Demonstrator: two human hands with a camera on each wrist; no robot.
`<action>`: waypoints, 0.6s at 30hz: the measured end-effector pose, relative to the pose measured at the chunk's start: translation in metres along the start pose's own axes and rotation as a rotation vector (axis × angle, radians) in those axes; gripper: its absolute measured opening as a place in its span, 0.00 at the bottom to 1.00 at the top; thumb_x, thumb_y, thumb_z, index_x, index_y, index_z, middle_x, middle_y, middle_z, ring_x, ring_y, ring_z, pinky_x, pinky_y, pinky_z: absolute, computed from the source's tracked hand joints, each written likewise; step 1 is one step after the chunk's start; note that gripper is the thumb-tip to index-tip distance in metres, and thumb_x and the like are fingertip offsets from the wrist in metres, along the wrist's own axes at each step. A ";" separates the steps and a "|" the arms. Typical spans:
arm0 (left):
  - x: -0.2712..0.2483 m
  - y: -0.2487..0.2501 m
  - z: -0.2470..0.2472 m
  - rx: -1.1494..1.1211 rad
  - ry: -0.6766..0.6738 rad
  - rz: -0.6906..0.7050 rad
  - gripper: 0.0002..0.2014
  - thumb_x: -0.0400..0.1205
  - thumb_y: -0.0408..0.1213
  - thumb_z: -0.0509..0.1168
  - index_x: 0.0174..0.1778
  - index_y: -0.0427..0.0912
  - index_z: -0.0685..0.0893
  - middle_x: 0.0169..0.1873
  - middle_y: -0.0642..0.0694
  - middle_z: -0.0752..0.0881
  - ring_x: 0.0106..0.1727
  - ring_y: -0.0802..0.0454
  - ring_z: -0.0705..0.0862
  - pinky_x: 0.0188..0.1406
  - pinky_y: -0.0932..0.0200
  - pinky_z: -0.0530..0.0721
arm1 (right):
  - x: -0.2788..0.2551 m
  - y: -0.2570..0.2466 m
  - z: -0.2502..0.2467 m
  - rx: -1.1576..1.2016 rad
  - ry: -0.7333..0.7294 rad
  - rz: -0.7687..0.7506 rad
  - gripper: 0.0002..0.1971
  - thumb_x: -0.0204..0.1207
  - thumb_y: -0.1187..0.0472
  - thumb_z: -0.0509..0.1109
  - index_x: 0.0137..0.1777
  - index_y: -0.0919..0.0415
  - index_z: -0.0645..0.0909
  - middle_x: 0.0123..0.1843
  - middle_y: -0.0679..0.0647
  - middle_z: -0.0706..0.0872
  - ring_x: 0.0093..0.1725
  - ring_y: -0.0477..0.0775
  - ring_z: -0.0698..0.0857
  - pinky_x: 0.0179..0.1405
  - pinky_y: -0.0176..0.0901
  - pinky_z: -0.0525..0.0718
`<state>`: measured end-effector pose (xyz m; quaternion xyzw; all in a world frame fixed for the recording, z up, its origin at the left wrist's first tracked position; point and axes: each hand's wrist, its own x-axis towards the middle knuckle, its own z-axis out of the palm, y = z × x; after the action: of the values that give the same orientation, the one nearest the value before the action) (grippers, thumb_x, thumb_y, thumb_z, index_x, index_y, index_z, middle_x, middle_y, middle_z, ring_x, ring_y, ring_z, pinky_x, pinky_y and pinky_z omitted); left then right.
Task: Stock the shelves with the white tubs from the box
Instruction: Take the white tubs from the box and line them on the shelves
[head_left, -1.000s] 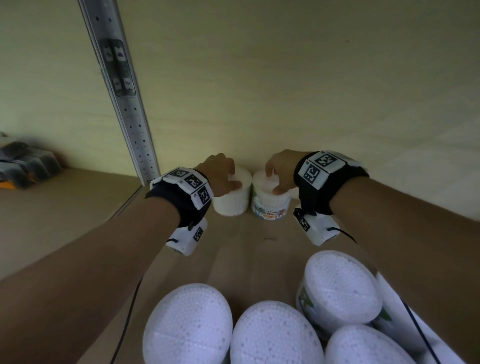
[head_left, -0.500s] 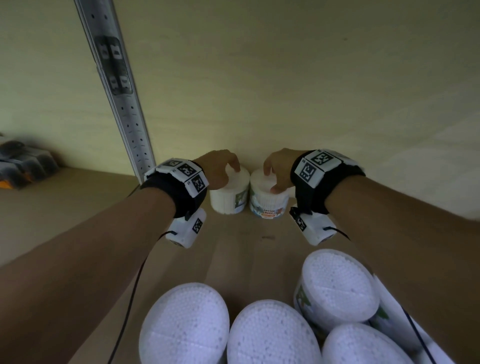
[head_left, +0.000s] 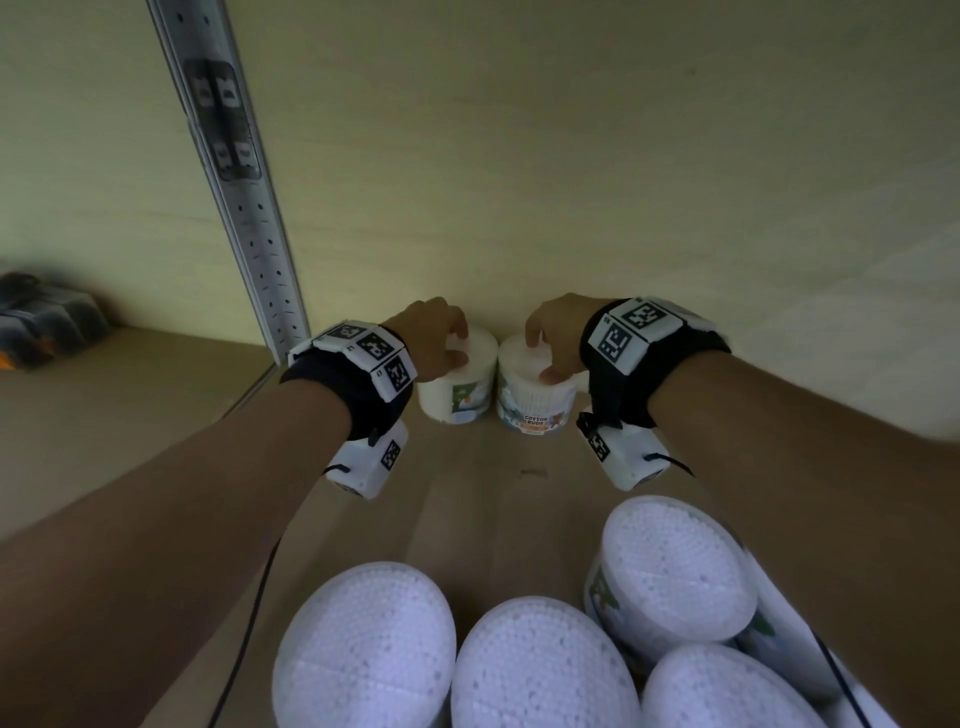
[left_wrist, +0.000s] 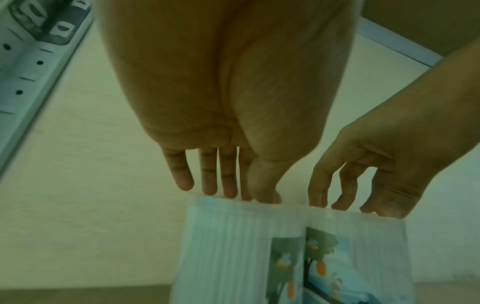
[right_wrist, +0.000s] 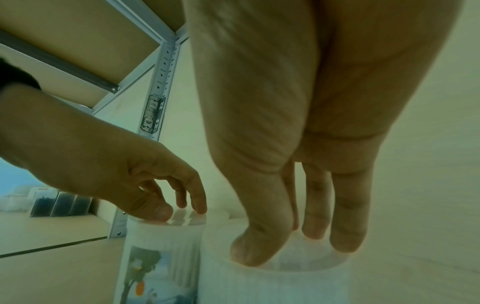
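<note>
Two white tubs stand side by side at the back of the shelf board (head_left: 483, 499), against the wall. My left hand (head_left: 457, 345) rests its fingertips and thumb on the lid of the left tub (head_left: 452, 395), whose tree label faces right. My right hand (head_left: 543, 356) touches the lid of the right tub (head_left: 535, 402) the same way. In the left wrist view the left hand's fingers (left_wrist: 207, 181) point down onto the left tub (left_wrist: 233, 246). The right wrist view shows the right hand (right_wrist: 285, 242) with fingers and thumb on the right tub (right_wrist: 272, 283).
Several more white tubs (head_left: 363, 649) crowd the near foreground below my forearms. A perforated metal upright (head_left: 244, 208) stands left of the tubs. Dark packs (head_left: 47, 322) lie on the neighbouring shelf at far left. A shelf board (right_wrist: 64, 51) sits overhead.
The left tub has turned, so its label now shows. Both hands have eased from clasping the lids' edges to resting fingertips on top.
</note>
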<state>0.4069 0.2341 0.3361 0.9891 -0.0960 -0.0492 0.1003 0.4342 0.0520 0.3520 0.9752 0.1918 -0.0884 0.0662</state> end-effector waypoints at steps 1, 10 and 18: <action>0.000 -0.001 -0.001 -0.008 -0.011 0.010 0.19 0.85 0.42 0.61 0.72 0.44 0.73 0.72 0.41 0.69 0.72 0.41 0.72 0.70 0.49 0.72 | 0.000 0.000 0.000 0.001 -0.004 0.005 0.28 0.74 0.53 0.74 0.71 0.69 0.79 0.69 0.68 0.82 0.68 0.67 0.82 0.67 0.57 0.80; 0.001 0.002 -0.002 -0.076 0.012 0.024 0.23 0.83 0.29 0.57 0.75 0.46 0.69 0.77 0.42 0.66 0.77 0.42 0.66 0.72 0.48 0.72 | 0.006 0.001 0.003 0.011 0.007 0.020 0.27 0.74 0.54 0.74 0.70 0.69 0.79 0.69 0.67 0.83 0.67 0.66 0.83 0.66 0.56 0.82; 0.006 0.011 0.009 0.041 0.092 -0.077 0.25 0.82 0.54 0.60 0.69 0.42 0.73 0.68 0.39 0.71 0.70 0.39 0.70 0.68 0.44 0.73 | 0.008 0.003 0.007 -0.037 0.042 0.018 0.28 0.66 0.49 0.78 0.63 0.65 0.84 0.61 0.65 0.87 0.59 0.67 0.87 0.58 0.60 0.86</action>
<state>0.4094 0.2210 0.3290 0.9951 -0.0540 -0.0054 0.0821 0.4420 0.0511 0.3437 0.9771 0.1861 -0.0640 0.0809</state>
